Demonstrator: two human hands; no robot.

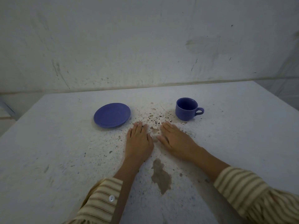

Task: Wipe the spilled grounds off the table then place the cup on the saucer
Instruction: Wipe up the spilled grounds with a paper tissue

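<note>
A blue saucer (112, 115) lies on the white table (56, 151), left of centre. A blue cup (186, 108) stands upright to the right, its handle pointing right. Between them dark spilled grounds (151, 116) are scattered over the table. My left hand (138, 140) rests flat, palm down, just below the grounds and beside the saucer's near right edge. My right hand (176, 139) also lies flat, palm down, in front of the cup, its fingers angled left. Neither hand holds anything.
A brownish stain (161, 175) marks the table between my forearms. More specks spread left of my left wrist. A scuffed white wall (145, 46) rises right behind the table's far edge. Striped sleeves cover both forearms.
</note>
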